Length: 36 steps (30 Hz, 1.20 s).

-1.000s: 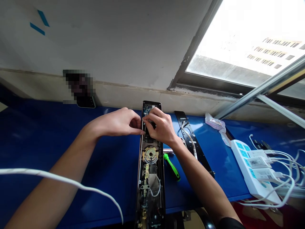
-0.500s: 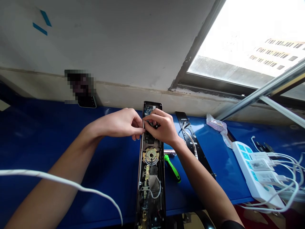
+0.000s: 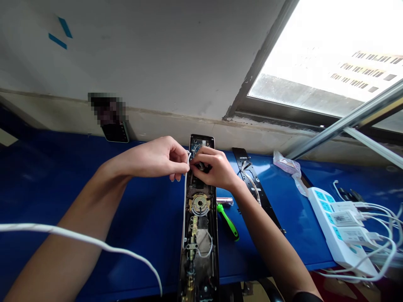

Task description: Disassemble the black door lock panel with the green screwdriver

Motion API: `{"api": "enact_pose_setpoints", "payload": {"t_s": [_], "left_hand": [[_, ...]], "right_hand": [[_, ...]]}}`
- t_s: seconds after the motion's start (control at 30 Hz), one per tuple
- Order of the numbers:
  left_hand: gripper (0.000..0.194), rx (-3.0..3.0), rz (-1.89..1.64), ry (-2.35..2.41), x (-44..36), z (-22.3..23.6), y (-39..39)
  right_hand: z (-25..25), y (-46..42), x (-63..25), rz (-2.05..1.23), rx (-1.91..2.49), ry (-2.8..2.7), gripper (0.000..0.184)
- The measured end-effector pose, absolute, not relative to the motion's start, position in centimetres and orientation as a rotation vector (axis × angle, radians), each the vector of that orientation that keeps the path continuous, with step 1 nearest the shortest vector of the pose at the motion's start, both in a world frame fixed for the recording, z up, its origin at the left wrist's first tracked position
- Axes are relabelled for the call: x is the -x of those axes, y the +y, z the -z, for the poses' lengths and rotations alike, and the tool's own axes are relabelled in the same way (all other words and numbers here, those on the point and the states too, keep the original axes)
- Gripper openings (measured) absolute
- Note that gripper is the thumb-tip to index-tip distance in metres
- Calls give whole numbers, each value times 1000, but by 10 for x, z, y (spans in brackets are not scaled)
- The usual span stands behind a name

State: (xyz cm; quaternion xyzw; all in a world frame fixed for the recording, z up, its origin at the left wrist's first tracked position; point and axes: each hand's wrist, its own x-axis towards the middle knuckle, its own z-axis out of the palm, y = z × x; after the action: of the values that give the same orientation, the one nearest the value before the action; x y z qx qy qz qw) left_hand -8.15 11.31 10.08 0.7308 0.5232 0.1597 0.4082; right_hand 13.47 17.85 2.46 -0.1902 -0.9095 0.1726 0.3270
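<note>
An opened long, narrow lock-like housing [image 3: 203,226] stands in front of me, its metal parts and a round brass-coloured piece [image 3: 200,204] exposed. My left hand [image 3: 163,159] is at its upper left edge, thumb and fingers pinched on a thin white strip [image 3: 185,201] that runs down along that edge. My right hand [image 3: 214,167] reaches over the housing from the right. Its thumb and forefinger are pinched together close to the strip, and what lies between them is hidden. Above the hands a circuit board [image 3: 197,144] shows in the top end.
A green-handled screwdriver [image 3: 229,224] and a shiny cylinder [image 3: 225,201] lie right of the housing. Beyond is a black plate [image 3: 258,180] with a cable. A power strip [image 3: 338,235] with plugged-in chargers is far right. A white cable [image 3: 94,241] crosses the left foreground.
My left hand has shifted slightly up and left, and more of the white strip now shows along the housing's left edge. My right hand has barely moved.
</note>
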Motion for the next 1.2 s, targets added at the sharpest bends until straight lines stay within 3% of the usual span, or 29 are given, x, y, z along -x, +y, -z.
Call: {"api": "enact_pose_setpoints", "payload": {"t_s": [0.43,0.6,0.73,0.9,1.2], "left_hand": [[16,-1860,-468,1301,83,-101,112],[16,-1870,-412,1254,81,-104,110],[16,-1891,-384,1255,79,-102,110],[17,-1893,-381,1310,79,-94,115],[16,-1880,-434,1448,78,-88,121]], "right_hand": [[-20,181,-133,-518,585,-2201,8],[-15,198,-141,-472,952,-1810,24],[-5,212,-147,-719,1057,-1787,43],[-3,212,-142,-913,995,-1806,47],[-2,212,-140,-925,974,-1741,45]]}}
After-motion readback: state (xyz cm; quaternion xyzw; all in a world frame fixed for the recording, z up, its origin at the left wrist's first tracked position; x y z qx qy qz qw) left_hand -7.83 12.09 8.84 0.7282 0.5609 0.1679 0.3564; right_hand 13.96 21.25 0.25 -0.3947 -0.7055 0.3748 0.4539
